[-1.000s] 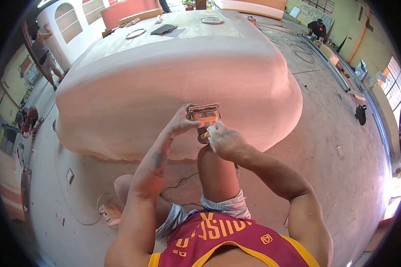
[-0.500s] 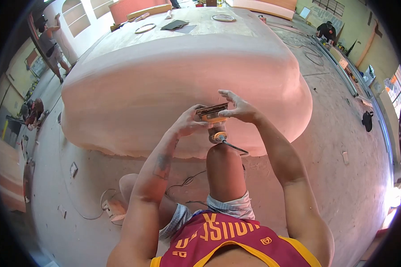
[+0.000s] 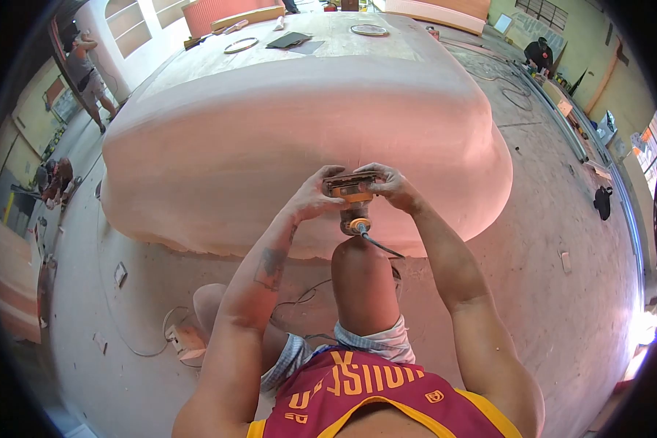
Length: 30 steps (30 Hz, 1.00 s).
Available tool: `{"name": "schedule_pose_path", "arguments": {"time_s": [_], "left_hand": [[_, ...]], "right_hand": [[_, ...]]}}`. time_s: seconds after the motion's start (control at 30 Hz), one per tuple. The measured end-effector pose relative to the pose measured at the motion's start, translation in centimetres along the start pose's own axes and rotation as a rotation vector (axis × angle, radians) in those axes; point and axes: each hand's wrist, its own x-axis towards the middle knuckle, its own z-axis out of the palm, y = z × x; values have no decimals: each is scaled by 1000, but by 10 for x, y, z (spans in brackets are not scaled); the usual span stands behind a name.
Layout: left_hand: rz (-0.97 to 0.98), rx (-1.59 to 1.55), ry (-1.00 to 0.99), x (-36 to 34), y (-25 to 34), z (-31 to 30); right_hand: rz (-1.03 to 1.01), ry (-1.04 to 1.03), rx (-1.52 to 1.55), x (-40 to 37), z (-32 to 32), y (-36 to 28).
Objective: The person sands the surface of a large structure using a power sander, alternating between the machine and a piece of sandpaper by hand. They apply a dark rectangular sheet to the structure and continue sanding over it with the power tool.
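Observation:
A yellow and black electric sander [image 3: 355, 196] rests upside down on my raised knee, its flat pad facing up. My left hand [image 3: 320, 196] grips the left side of its pad, fingers curled over the edge. On the opposite side, my right hand [image 3: 391, 188] holds the pad's edge between thumb and fingers. A cord [image 3: 383, 247] runs from the sander's lower end down past my knee. Just beyond my hands stands a big rounded form [image 3: 270, 146] with a smooth pinkish surface.
On the form's top lie dark sandpaper sheets [image 3: 290, 40] and two rings [image 3: 369, 30]. A white box [image 3: 186, 342] with a cable sits on the floor at left. Long metal bars [image 3: 562, 120] lie to the right. One person [image 3: 87, 77] stands at left; another [image 3: 539, 55] is at back right.
My right hand's fingers have come down from raised and spread to close on the pad's edge. The sander's pad has turned slightly more level. The person at left has shifted their arms.

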Motion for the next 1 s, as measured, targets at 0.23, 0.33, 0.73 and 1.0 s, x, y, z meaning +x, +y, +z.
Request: {"name": "schedule_pose_path", "arguments": {"time_s": [0.23,0.33,0.73,1.0], "left_hand": [[-122,-11,21,2,7,8],[-112,1,15,3,7,6],[-126,-50,12,-4,6,5],[-91,116,77,5,-4,2]], "right_hand": [[-83,46,8,-1,4,14],[-46,34,-49,5,-1,11],[77,-91,19,25,-7,34],[51,-46,44,18,-7,43]]}}
